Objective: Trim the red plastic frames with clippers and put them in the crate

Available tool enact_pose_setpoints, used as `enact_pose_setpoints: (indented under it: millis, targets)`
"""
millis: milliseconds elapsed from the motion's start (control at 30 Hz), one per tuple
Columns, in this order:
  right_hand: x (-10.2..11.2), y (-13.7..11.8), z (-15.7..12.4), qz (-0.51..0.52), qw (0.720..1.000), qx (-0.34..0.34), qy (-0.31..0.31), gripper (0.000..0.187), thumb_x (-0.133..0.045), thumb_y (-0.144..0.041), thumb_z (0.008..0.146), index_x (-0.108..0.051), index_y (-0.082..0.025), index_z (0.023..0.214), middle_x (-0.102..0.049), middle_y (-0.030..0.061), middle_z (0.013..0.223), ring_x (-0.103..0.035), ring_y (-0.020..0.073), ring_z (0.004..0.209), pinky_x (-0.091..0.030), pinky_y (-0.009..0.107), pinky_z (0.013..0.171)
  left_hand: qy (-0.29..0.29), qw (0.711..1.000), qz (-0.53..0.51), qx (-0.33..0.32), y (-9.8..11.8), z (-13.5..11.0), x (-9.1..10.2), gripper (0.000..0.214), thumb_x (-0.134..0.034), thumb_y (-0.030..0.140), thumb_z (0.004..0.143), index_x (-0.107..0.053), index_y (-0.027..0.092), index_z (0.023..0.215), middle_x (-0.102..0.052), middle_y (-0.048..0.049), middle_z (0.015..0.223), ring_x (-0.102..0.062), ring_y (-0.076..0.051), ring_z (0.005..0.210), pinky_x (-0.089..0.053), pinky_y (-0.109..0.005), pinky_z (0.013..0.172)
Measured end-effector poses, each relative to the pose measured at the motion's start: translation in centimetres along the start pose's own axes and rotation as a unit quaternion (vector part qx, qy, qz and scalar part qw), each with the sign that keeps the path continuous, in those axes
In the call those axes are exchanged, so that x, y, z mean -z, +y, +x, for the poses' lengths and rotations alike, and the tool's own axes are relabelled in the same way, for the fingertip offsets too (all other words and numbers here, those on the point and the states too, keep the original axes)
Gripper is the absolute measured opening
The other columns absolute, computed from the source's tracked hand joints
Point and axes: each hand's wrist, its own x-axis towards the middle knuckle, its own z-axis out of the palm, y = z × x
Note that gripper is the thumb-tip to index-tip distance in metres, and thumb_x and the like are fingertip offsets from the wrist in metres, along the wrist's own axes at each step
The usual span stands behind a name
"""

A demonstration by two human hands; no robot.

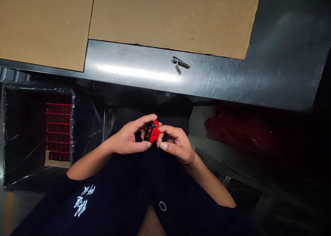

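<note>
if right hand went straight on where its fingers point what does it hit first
The right hand would meet the red plastic part first; its fingers already seem to touch that part, though depth is hard to judge.

Big brown cardboard sheets (129,15) lie on a shiny steel table (134,70). Small metal clippers (179,64) sit on the steel. Down on the left, clear plastic wrap (85,118) hangs around rows of red parts (58,130). A dim red thing (239,130) lies on the right.
</note>
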Motion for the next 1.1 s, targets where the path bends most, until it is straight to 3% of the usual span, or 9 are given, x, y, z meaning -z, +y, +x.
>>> enact_pose_setpoints:
  millis: [100,200,400,500,700,867,1000,1100]
  targets:
    - [0.1,0.2,-0.2,0.084,0.996,-0.023,0.025,0.025,-0.073,-0.041,0.087,-0.076,-0.022,0.104,-0.064,-0.0026,0.065,-0.058,0.0144,0.065,-0.049,0.031,0.072,-0.021,0.997,0.07,-0.019,0.2,0.0,0.1,0.085,-0.071,0.019,0.086,-0.032,0.031,0.16,-0.066,-0.0122,0.138,-0.074,-0.023,0.104,-0.064,-0.031,0.08]
    - [0.1,0.3,-0.3,0.106,0.993,-0.045,0.014,0.03,-0.073,-0.044,0.086,-0.079,-0.02,0.103,-0.064,-0.0012,0.061,-0.056,0.0148,0.06,-0.046,0.031,0.068,-0.037,0.991,0.123,-0.026,0.1,0.0,0.0,0.091,-0.069,0.018,0.087,-0.021,0.03,0.163,-0.064,-0.0144,0.143,-0.074,-0.021,0.1,-0.063,-0.03,0.076]
    - [0.1,0.1,-0.3,0.146,0.987,-0.067,0.008,0.033,-0.07,-0.044,0.087,-0.082,-0.017,0.102,-0.062,-0.0006,0.056,-0.05,0.0117,0.049,-0.037,0.026,0.053,-0.035,0.975,0.202,-0.089,0.2,0.3,-0.2,0.095,-0.063,0.013,0.086,-0.011,0.026,0.165,-0.065,-0.0136,0.144,-0.067,-0.026,0.125,-0.056,-0.046,0.106]
    - [0.0,0.0,-0.5,0.14,0.987,-0.079,0.011,0.032,-0.072,-0.044,0.086,-0.082,-0.017,0.1,-0.061,-0.0011,0.054,-0.05,0.0108,0.048,-0.035,0.025,0.05,-0.027,0.964,0.241,-0.106,0.3,0.4,-0.3,0.095,-0.061,0.011,0.086,-0.01,0.024,0.165,-0.066,-0.012,0.143,-0.065,-0.026,0.124,-0.056,-0.046,0.103]
    - [-0.3,0.0,-0.4,0.129,0.988,-0.084,0.022,0.03,-0.076,-0.045,0.085,-0.083,-0.018,0.095,-0.063,-0.0012,0.056,-0.052,0.0106,0.049,-0.038,0.025,0.052,-0.018,0.956,0.261,-0.134,0.4,0.3,-0.2,0.092,-0.059,0.01,0.086,-0.013,0.022,0.165,-0.067,-0.0124,0.141,-0.063,-0.023,0.107,-0.058,-0.042,0.091]
    - [-0.3,0.1,-0.3,0.1,0.991,-0.084,0.032,0.026,-0.079,-0.044,0.085,-0.083,-0.019,0.091,-0.064,-0.0022,0.054,-0.052,0.0099,0.048,-0.042,0.024,0.053,0.005,0.953,0.271,-0.139,0.3,0.4,0.0,0.083,-0.057,0.007,0.087,-0.024,0.024,0.162,-0.07,-0.0118,0.135,-0.062,-0.023,0.11,-0.059,-0.042,0.091]
    - [-0.2,0.1,-0.2,0.039,0.998,-0.048,0.032,0.019,-0.08,-0.039,0.086,-0.083,-0.021,0.089,-0.075,0.0019,0.067,-0.065,0.0145,0.059,-0.051,0.027,0.059,0.028,0.948,0.292,-0.124,0.1,0.4,0.5,0.072,-0.059,0.008,0.087,-0.041,0.023,0.155,-0.07,-0.0136,0.134,-0.066,-0.024,0.115,-0.06,-0.044,0.096]
    - [-0.4,0.3,0.0,0.004,0.999,-0.012,0.041,0.012,-0.08,-0.034,0.086,-0.083,-0.023,0.09,-0.081,0.0045,0.083,-0.074,0.0189,0.073,-0.058,0.031,0.07,0.048,0.944,0.309,-0.11,0.0,0.2,0.9,0.066,-0.06,0.011,0.089,-0.044,0.023,0.152,-0.066,-0.0146,0.139,-0.066,-0.026,0.122,-0.059,-0.047,0.1]
